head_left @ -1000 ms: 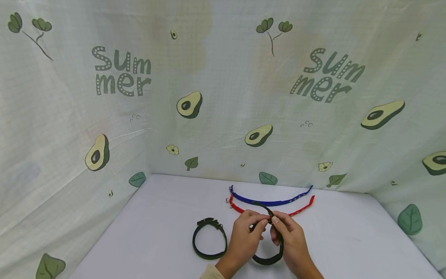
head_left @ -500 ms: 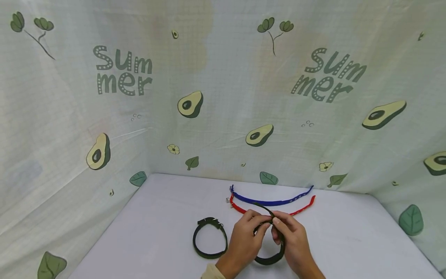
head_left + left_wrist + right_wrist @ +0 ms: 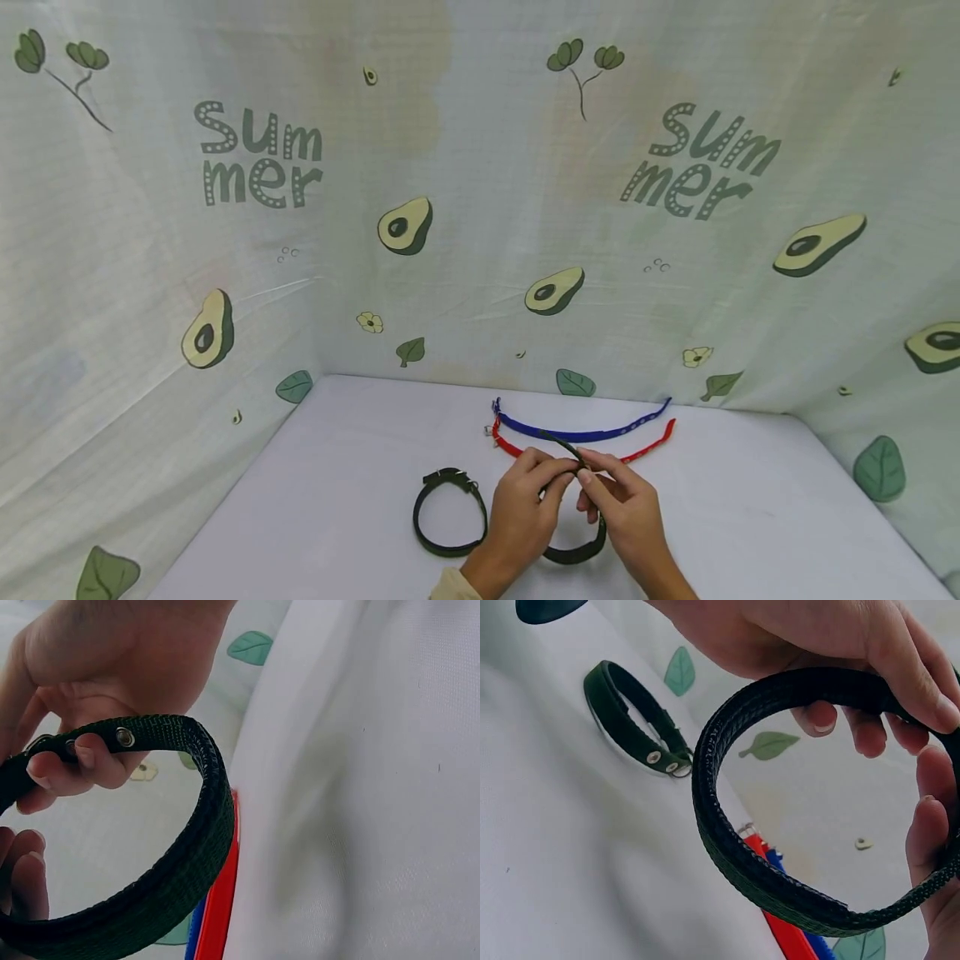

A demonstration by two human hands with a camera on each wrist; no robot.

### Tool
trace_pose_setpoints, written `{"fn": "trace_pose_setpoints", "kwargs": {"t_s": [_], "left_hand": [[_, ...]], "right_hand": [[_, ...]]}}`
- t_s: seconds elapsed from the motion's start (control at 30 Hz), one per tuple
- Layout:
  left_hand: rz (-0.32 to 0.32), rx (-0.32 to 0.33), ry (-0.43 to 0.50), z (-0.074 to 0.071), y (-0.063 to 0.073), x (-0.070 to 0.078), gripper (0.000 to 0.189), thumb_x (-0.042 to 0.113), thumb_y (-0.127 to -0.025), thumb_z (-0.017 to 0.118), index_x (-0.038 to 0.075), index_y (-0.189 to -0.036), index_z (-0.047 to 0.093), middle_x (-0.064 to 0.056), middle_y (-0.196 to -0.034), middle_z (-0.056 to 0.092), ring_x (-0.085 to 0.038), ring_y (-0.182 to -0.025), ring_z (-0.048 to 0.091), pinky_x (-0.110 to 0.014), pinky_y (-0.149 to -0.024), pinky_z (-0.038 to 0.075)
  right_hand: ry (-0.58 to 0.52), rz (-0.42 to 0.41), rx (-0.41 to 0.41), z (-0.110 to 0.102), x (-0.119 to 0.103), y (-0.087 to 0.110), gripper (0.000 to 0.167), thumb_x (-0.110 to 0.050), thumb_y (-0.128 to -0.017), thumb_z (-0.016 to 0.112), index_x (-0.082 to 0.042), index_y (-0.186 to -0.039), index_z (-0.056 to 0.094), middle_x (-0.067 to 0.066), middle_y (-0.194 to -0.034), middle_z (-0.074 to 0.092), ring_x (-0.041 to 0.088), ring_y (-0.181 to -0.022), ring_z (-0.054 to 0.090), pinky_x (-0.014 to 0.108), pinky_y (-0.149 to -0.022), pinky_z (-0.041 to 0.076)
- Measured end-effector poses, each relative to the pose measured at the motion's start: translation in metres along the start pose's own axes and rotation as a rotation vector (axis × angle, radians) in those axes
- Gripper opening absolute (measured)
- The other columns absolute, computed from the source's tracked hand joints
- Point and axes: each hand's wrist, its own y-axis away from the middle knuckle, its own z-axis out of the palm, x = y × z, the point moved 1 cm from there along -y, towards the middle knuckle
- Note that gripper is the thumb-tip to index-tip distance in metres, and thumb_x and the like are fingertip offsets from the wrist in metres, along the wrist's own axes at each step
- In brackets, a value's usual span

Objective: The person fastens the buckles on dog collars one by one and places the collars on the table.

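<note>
A dark green collar (image 3: 576, 554), bent into a loop, is held between both hands above the table. My left hand (image 3: 521, 508) pinches it at the top of the loop, and my right hand (image 3: 630, 508) grips it beside the left fingertips. The free strap end sticks up past the fingers in the head view. Metal eyelets (image 3: 124, 736) show along the strap in the left wrist view. The right wrist view has the loop's padded inner side (image 3: 727, 847). Fingers hide the spot where the two ends meet.
A second dark green collar (image 3: 450, 552), buckled into a ring, lies left of my hands on the white table (image 3: 337, 500). Behind them lie a blue collar (image 3: 577, 436) and a red collar (image 3: 648, 450), both stretched out. A printed cloth (image 3: 480, 208) hangs around the table.
Both hands keep their hold on the dark green collar with small finger shifts. The loop sits slightly higher, and its right side is now more hidden behind the right hand.
</note>
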Motion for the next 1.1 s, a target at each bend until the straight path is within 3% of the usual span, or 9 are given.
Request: {"fn": "trace_pose_setpoints", "kwargs": {"t_s": [0.1, 0.23, 0.33, 0.5, 0.63, 0.87, 1.1], "left_hand": [[-0.046, -0.02, 0.007, 0.0, 0.0002, -0.0006, 0.014, 0.014, -0.095, 0.07, 0.019, -0.106, 0.077, 0.008, -0.09, 0.059, 0.0, -0.076, 0.053, -0.01, -0.061, 0.042], [-0.154, -0.064, 0.052, 0.0001, -0.0008, -0.0022, 0.01, 0.018, -0.095, 0.071, 0.019, -0.104, 0.074, 0.01, -0.091, 0.061, -0.001, -0.079, 0.055, -0.016, -0.065, 0.047], [-0.254, -0.091, 0.153, 0.0001, -0.0023, -0.0034, 0.01, 0.019, -0.094, 0.072, 0.017, -0.104, 0.071, 0.008, -0.095, 0.064, -0.002, -0.079, 0.059, -0.02, -0.067, 0.052], [-0.427, -0.111, 0.339, -0.0007, -0.0042, -0.0034, 0.014, 0.019, -0.093, 0.074, 0.013, -0.105, 0.071, 0.004, -0.097, 0.069, -0.003, -0.068, 0.062, -0.023, -0.059, 0.053], [-0.52, -0.138, 0.387, -0.0009, -0.0054, -0.0027, 0.019, 0.022, -0.092, 0.075, 0.011, -0.107, 0.071, 0.006, -0.094, 0.069, -0.005, -0.066, 0.063, -0.023, -0.056, 0.051], [-0.603, -0.17, 0.443, -0.0005, -0.0065, -0.0033, 0.02, 0.025, -0.092, 0.075, 0.015, -0.108, 0.071, 0.006, -0.091, 0.071, -0.007, -0.066, 0.066, -0.025, -0.053, 0.053], [-0.62, -0.23, 0.55, -0.0032, -0.0074, -0.0066, 0.025, 0.022, -0.093, 0.073, 0.006, -0.112, 0.07, 0.003, -0.094, 0.071, -0.009, -0.068, 0.067, -0.024, -0.057, 0.055]], "right_hand": [[0.077, -0.007, -0.001, -0.0012, -0.0006, 0.0001, 0.026, -0.001, -0.095, 0.066, 0.0, -0.121, 0.068, 0.014, -0.095, 0.065, 0.023, -0.058, 0.062, 0.033, -0.048, 0.052], [0.147, 0.024, -0.001, -0.002, -0.0021, 0.0, 0.024, -0.007, -0.096, 0.067, -0.005, -0.12, 0.069, 0.012, -0.097, 0.066, 0.025, -0.06, 0.064, 0.034, -0.051, 0.054], [0.135, 0.049, 0.008, -0.0014, -0.0025, 0.0, 0.023, -0.007, -0.096, 0.068, -0.003, -0.118, 0.068, 0.015, -0.096, 0.065, 0.026, -0.06, 0.065, 0.035, -0.051, 0.055], [0.065, 0.078, 0.033, -0.0004, -0.002, 0.0001, 0.021, -0.003, -0.094, 0.068, 0.001, -0.115, 0.066, 0.015, -0.093, 0.066, 0.026, -0.059, 0.066, 0.035, -0.051, 0.056], [0.046, 0.089, 0.045, -0.0006, -0.0022, 0.0002, 0.019, -0.004, -0.094, 0.069, 0.003, -0.111, 0.065, 0.014, -0.089, 0.067, 0.025, -0.058, 0.066, 0.036, -0.052, 0.057], [0.046, 0.105, 0.061, -0.0011, -0.003, -0.0004, 0.018, -0.005, -0.094, 0.07, 0.004, -0.107, 0.063, 0.015, -0.087, 0.067, 0.026, -0.059, 0.067, 0.036, -0.052, 0.057], [0.012, 0.13, 0.098, -0.0034, -0.0026, -0.0015, 0.019, -0.007, -0.095, 0.069, 0.006, -0.106, 0.061, 0.017, -0.087, 0.067, 0.026, -0.061, 0.068, 0.036, -0.053, 0.057]]}}
